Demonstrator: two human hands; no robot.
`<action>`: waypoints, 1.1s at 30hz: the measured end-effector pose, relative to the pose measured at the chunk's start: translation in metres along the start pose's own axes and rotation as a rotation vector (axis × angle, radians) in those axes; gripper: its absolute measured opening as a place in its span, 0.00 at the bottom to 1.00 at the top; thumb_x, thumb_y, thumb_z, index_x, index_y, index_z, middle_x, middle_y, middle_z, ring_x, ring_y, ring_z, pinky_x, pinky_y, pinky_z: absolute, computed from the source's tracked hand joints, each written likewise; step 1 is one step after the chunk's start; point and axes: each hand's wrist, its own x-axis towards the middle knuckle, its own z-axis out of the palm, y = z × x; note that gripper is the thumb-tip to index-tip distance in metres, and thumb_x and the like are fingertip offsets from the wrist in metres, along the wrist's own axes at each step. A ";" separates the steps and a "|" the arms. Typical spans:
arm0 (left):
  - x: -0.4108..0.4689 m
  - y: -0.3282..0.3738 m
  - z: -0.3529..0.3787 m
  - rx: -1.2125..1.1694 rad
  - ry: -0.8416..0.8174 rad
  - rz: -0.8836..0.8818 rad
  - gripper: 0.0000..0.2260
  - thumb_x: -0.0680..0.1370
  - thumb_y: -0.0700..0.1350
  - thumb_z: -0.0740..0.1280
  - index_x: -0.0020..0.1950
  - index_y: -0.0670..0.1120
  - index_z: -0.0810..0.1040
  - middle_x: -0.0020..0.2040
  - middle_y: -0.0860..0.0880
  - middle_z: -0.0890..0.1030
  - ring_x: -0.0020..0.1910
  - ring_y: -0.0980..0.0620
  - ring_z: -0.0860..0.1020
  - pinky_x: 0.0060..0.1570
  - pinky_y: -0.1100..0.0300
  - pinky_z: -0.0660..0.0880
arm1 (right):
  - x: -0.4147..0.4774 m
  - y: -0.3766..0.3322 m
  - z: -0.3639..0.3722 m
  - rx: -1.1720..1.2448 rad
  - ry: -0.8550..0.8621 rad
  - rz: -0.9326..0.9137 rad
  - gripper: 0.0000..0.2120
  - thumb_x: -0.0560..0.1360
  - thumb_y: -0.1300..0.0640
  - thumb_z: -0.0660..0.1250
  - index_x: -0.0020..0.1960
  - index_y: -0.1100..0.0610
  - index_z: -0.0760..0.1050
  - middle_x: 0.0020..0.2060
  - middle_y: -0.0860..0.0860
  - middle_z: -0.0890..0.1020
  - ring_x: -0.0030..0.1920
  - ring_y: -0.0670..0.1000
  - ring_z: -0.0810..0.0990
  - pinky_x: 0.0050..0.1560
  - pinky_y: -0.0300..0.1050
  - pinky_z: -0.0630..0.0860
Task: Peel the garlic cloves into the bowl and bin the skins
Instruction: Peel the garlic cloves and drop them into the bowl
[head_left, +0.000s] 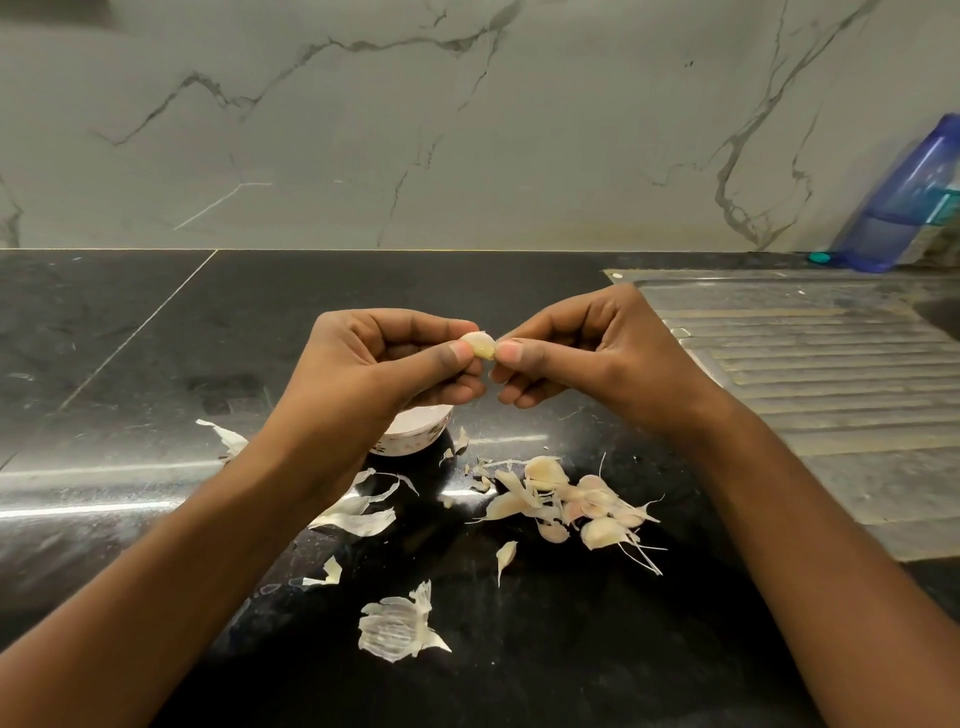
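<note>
A pale garlic clove (480, 344) is held up over the black counter, pinched between both hands. My left hand (384, 364) grips its left side with thumb and fingers; my right hand (576, 348) pinches its right end. Under my left hand a small white patterned bowl (415, 434) is partly hidden; its contents do not show. Several unpeeled cloves (576, 506) lie in a heap on the counter below my right hand. Papery skins (397, 621) are scattered across the front of the counter.
The black stone counter (130, 338) meets a marble wall at the back. A steel sink drainboard (810, 364) fills the right side. A blue plastic bottle (906, 208) leans against the wall at the far right. No bin is in view.
</note>
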 end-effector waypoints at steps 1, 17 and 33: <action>0.000 0.000 0.000 0.024 0.002 0.012 0.15 0.72 0.41 0.74 0.58 0.38 0.85 0.47 0.38 0.88 0.43 0.45 0.87 0.48 0.59 0.85 | 0.000 0.000 0.000 -0.004 -0.005 0.004 0.08 0.79 0.63 0.73 0.56 0.66 0.85 0.45 0.59 0.89 0.44 0.60 0.89 0.48 0.52 0.87; 0.001 -0.007 -0.001 0.043 -0.010 0.051 0.16 0.70 0.39 0.75 0.56 0.36 0.85 0.46 0.38 0.88 0.43 0.43 0.88 0.46 0.60 0.85 | -0.001 0.004 0.009 -0.178 0.060 -0.084 0.05 0.80 0.64 0.73 0.51 0.65 0.86 0.39 0.55 0.88 0.38 0.54 0.89 0.42 0.50 0.88; 0.005 -0.017 -0.002 0.528 0.062 0.546 0.12 0.78 0.38 0.76 0.61 0.45 0.86 0.54 0.52 0.87 0.54 0.52 0.87 0.56 0.58 0.83 | 0.000 -0.002 0.007 -0.016 0.144 -0.019 0.05 0.80 0.66 0.72 0.50 0.69 0.84 0.38 0.61 0.87 0.35 0.58 0.88 0.38 0.46 0.85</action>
